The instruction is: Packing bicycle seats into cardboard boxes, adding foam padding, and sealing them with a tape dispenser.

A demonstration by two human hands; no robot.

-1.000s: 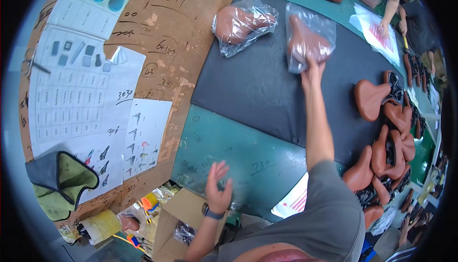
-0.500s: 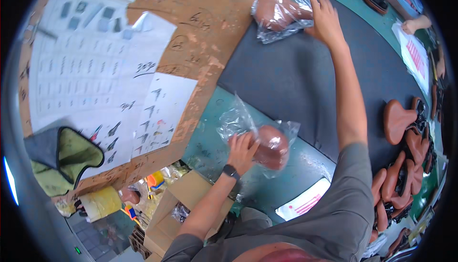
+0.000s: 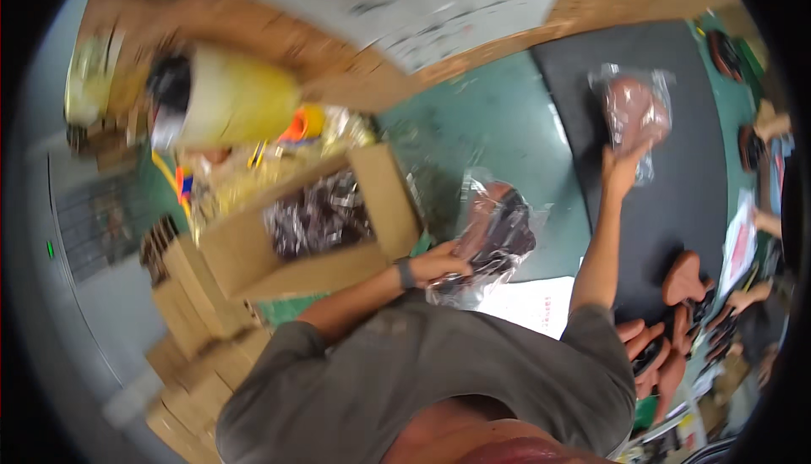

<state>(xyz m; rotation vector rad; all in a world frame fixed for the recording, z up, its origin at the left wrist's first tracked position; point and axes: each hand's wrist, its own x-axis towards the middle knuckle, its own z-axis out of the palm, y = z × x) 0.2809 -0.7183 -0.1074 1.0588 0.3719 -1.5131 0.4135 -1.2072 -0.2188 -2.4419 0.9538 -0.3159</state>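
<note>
My left hand [image 3: 441, 264] is closed on the narrow end of a bicycle saddle in a clear plastic bag [image 3: 500, 221]. This saddle is tilted, its brown side and dark underside both showing through the film. Farther right, my right hand [image 3: 623, 173] grips the lower, narrow end of a second bagged brown saddle [image 3: 632, 111], over a black mat [image 3: 676, 198]. Some fingers of both hands are hidden by the bags. I cannot tell whether the second saddle touches the mat.
An open cardboard carton [image 3: 390, 193] at the left contains dark, film-wrapped things. Closed cartons [image 3: 190, 295] are stacked beside it. A printed sheet [image 3: 545, 305] lies on the green table [image 3: 541, 164]. Several unbagged brown saddles [image 3: 683, 278] are piled at right. Other people's hands [image 3: 752, 297] show at the far right.
The view has swung left, bringing the carton further in. The left hand's saddle now shows its dark underside. My right hand now grips the narrow end of the other bagged saddle.
</note>
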